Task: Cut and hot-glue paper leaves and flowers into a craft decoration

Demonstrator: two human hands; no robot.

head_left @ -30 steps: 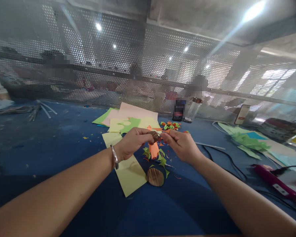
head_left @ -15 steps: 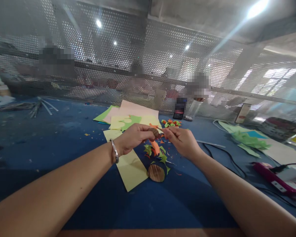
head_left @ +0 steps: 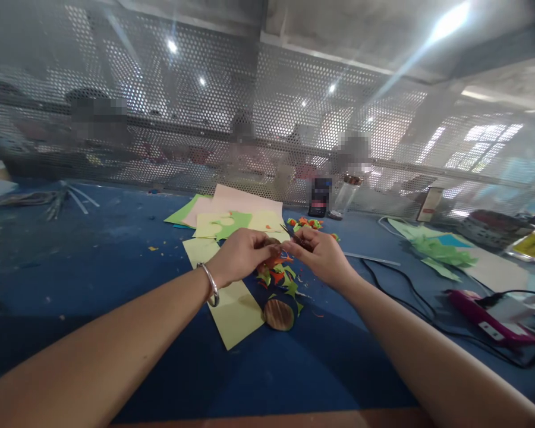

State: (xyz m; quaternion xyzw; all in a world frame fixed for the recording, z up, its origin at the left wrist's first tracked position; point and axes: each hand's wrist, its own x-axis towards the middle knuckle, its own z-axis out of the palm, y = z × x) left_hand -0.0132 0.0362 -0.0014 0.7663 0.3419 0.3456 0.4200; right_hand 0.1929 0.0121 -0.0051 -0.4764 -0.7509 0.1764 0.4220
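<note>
My left hand (head_left: 241,255), with a silver bangle at the wrist, is closed on a small brown round piece (head_left: 271,242), mostly covered by the fingers. My right hand (head_left: 323,252) grips a thin dark pointed tool (head_left: 289,230); its tip sticks out up and to the left. Whether it is tweezers or small scissors I cannot make out. The fingertips of both hands meet or nearly meet. Below them lie orange and green paper scraps (head_left: 289,285) and a flat round wood-grained disc (head_left: 279,314). A pale yellow sheet (head_left: 236,315) extends under my left hand.
Stacked coloured paper (head_left: 249,199) lies behind the hands, beside a pile of small orange-green paper pieces (head_left: 307,223). A phone (head_left: 320,199) and a clear jar (head_left: 344,199) stand near the perforated screen (head_left: 182,131). To the right are a magenta power strip (head_left: 490,321), cables and green paper (head_left: 441,249).
My right hand has turned the tool, so its tip now points up and left. My left hand has shifted slightly left and lower. The whole view has moved a little.
</note>
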